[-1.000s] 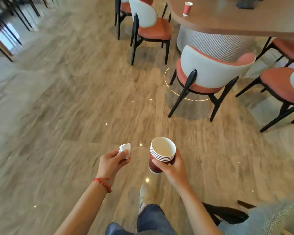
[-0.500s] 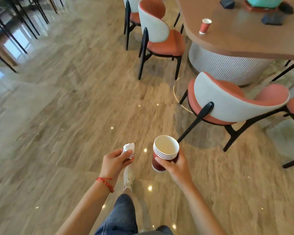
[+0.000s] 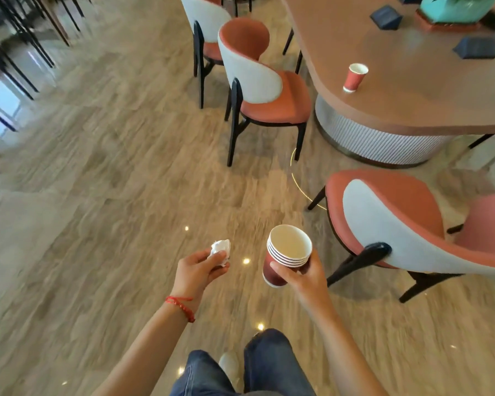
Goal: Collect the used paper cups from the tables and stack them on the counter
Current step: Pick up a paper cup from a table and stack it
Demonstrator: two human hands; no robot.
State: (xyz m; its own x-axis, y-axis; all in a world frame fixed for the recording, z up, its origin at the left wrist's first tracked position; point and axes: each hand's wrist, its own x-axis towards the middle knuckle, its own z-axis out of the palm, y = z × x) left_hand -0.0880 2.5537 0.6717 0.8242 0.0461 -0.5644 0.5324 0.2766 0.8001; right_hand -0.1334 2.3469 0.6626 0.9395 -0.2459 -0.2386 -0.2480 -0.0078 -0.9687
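My right hand (image 3: pixel 305 277) grips a stack of several nested red paper cups (image 3: pixel 286 254) with white insides, held upright above the floor. My left hand (image 3: pixel 197 270) pinches a crumpled white napkin (image 3: pixel 221 250) at about the same height. One more red paper cup (image 3: pixel 354 77) stands upright near the curved edge of the brown table (image 3: pixel 412 107) at the upper right, well beyond both hands.
Orange-and-white chairs stand around the table: one (image 3: pixel 265 90) at its left end, one (image 3: pixel 406 224) just right of the cups. Dark folded items (image 3: pixel 475 48) and a teal planter (image 3: pixel 452 8) sit on the tabletop. Black chair legs (image 3: pixel 9 61) line the far left. Wood-look floor lies ahead.
I have walked forward: the table, its lone cup and the chairs have drawn nearer and shifted right and down. Both hands keep their holds.
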